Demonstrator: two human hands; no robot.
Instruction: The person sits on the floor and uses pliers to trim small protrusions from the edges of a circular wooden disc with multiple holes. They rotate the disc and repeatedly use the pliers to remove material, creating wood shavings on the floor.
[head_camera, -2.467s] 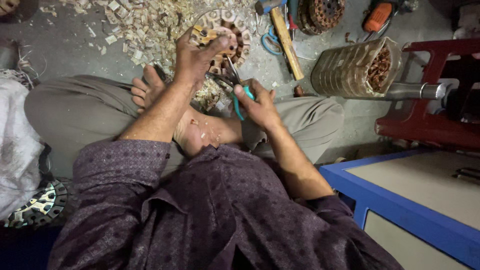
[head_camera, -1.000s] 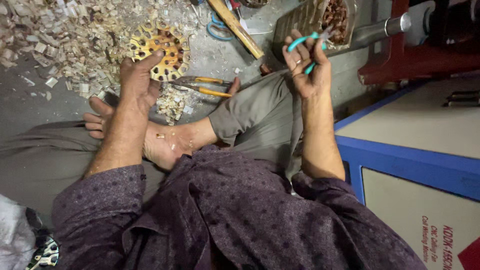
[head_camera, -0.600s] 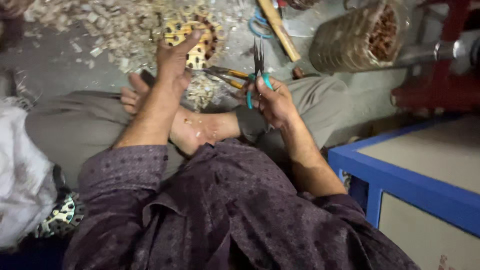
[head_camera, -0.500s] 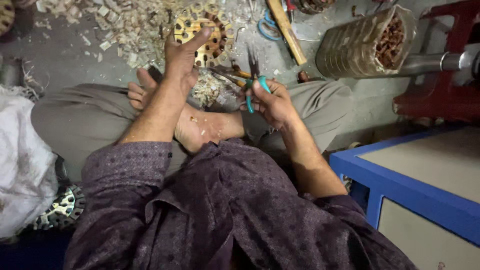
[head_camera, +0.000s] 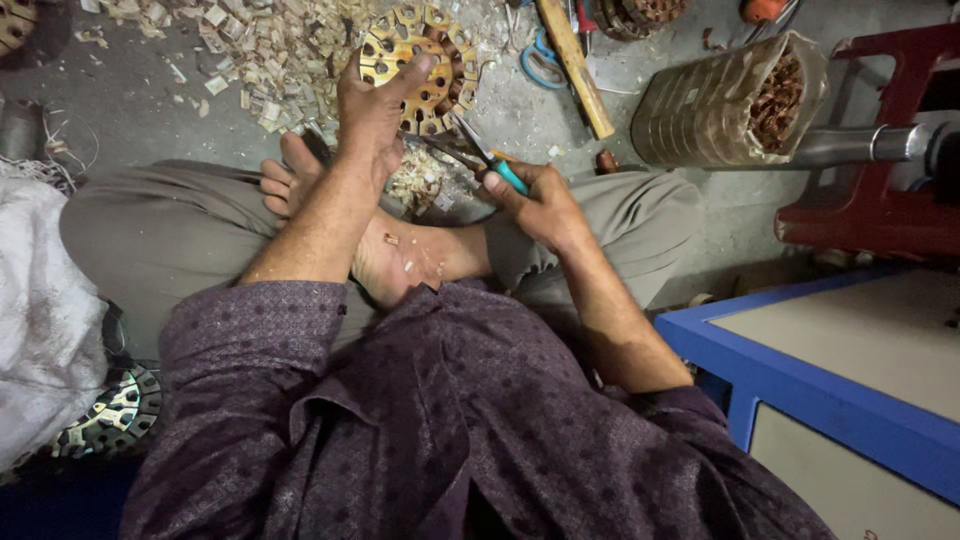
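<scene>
So the round slotted metal core (head_camera: 418, 55) sits on the floor (head_camera: 150, 110) at about 12 o'clock from the person, just past the bare feet. Left hand (head_camera: 372, 105) is clamped on its near rim, fingers (head_camera: 415, 70) wrapped over the edge. Right hand (head_camera: 535, 195) is at 1 o'clock, fingers closed around teal-handled pliers (head_camera: 478, 155); their long axis runs up-left, nose aimed at the core's lower right edge, close but I can't tell if touching. Left hand's the nearer one, obviously. Pale scrap bits (head_camera: 270, 50) are heaped at 11 o'clock. Over at 2 o'clock a clear bag (head_camera: 700, 105) lies on its side with coppery scrap (head_camera: 775, 95) in its mouth.
</scene>
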